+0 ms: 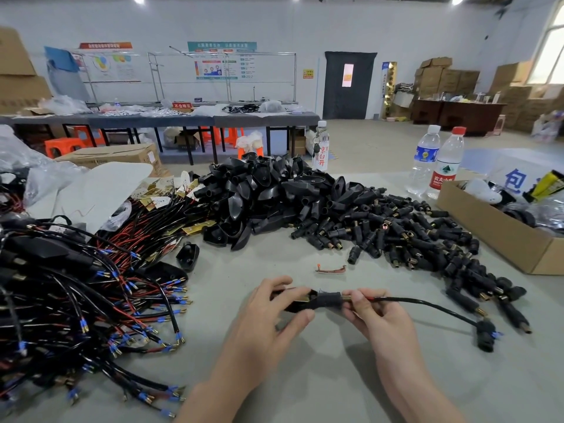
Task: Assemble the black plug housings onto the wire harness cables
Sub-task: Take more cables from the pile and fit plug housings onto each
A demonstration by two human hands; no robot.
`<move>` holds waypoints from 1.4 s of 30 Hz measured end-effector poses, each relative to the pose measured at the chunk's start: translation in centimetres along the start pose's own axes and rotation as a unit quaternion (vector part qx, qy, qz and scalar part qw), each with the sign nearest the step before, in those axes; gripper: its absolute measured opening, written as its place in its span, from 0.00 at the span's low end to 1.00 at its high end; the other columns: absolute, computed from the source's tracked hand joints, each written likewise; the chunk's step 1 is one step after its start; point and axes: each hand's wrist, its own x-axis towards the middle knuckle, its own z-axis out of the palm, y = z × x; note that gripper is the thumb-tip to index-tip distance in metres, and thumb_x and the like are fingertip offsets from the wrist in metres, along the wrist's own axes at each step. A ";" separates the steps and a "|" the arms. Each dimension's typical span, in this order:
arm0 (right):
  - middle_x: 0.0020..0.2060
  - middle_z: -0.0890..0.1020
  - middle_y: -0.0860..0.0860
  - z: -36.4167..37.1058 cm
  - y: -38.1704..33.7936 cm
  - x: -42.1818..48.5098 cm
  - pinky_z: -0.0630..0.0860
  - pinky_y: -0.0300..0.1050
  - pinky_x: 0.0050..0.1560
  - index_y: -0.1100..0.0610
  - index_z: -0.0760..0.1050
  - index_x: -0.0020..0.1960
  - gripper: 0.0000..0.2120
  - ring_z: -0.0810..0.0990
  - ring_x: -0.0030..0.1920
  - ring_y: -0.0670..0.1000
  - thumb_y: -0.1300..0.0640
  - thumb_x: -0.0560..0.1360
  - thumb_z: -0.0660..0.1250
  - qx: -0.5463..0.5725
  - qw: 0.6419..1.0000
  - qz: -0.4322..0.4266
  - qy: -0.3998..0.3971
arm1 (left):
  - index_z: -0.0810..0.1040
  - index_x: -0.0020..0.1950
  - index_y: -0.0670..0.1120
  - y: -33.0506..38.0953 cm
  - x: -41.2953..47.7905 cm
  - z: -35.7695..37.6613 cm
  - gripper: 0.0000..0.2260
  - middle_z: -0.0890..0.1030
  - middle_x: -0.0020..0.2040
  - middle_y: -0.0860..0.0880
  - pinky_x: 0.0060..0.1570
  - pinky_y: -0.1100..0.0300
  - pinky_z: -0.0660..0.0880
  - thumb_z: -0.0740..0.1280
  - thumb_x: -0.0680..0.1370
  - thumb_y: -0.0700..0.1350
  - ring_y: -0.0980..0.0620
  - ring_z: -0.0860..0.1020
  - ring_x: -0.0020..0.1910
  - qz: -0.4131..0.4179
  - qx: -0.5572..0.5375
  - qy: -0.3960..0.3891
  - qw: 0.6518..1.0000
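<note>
I am gripping the black plug housing [297,304] in my left hand [271,311], fingers curled round its shell, to brace it over the worktop [305,380]. My right hand [378,315] is pinching the cable [427,302] at the brass tip of its barrel connector [329,299], which I judge is for feeding it into the housing. The long axis is running left to right, roughly level, with the housing's neck facing right toward the cable. The cable is trailing right and down to an end connector [485,335] lying on the worktop. Loose housings [268,190] and the wire harness pile [76,285] are lying beyond
</note>
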 end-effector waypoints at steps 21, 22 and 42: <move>0.47 0.87 0.55 0.1 -0.1 0.0 0.82 0.37 0.47 0.64 0.77 0.48 0.03 0.86 0.50 0.50 0.65 0.77 0.65 0.061 0.997 0.020 -0.035 | 0.77 0.60 0.47 0.7 1.0 -1.1 0.11 0.86 0.44 0.43 0.42 0.59 0.81 0.62 0.82 0.36 0.49 0.83 0.40 -0.269 -0.408 0.004 0.872; 0.46 0.87 0.55 0.1 -0.1 0.0 0.82 0.38 0.47 0.64 0.77 0.48 0.03 0.86 0.49 0.50 0.66 0.77 0.65 0.062 0.997 0.024 -0.036 | 0.77 0.60 0.47 0.7 1.0 -1.1 0.10 0.86 0.44 0.43 0.42 0.59 0.81 0.62 0.82 0.37 0.49 0.83 0.40 -0.268 -0.407 0.003 0.873; 0.46 0.86 0.56 -0.1 0.2 0.0 0.82 0.40 0.42 0.62 0.77 0.53 0.10 0.86 0.45 0.52 0.66 0.83 0.56 0.054 0.995 0.066 -0.056 | 0.79 0.53 0.64 -0.7 0.3 -0.8 0.08 0.81 0.42 0.62 0.41 0.64 0.76 0.67 0.77 0.52 0.58 0.78 0.36 -0.129 -0.145 -0.053 0.980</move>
